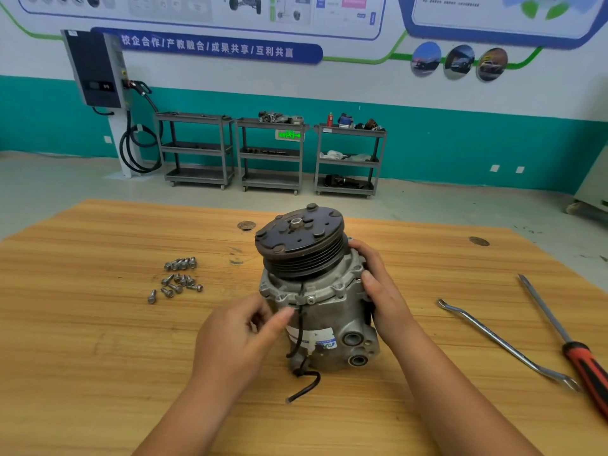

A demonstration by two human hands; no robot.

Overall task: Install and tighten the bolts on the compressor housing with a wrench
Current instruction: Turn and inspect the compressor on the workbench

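Observation:
The grey compressor (329, 312) stands on the wooden table (98, 340), its black pulley (301, 240) tilted up and away from me. My right hand (378, 291) grips the housing's right side, fingers curled round the flange below the pulley. My left hand (243, 330) is at the front left of the housing, with its thumb stretched toward the body and its fingers loosely curled; I see nothing in it. Several loose bolts (179, 279) lie in a cluster on the table to the left. A bent double-ended wrench (503, 343) lies to the right.
A red-and-black handled screwdriver (559, 334) lies beside the wrench near the table's right edge. A black wire (304, 383) trails from the compressor toward me. Three grey shelf carts (273, 156) and a wall charger (95, 69) stand far behind the table.

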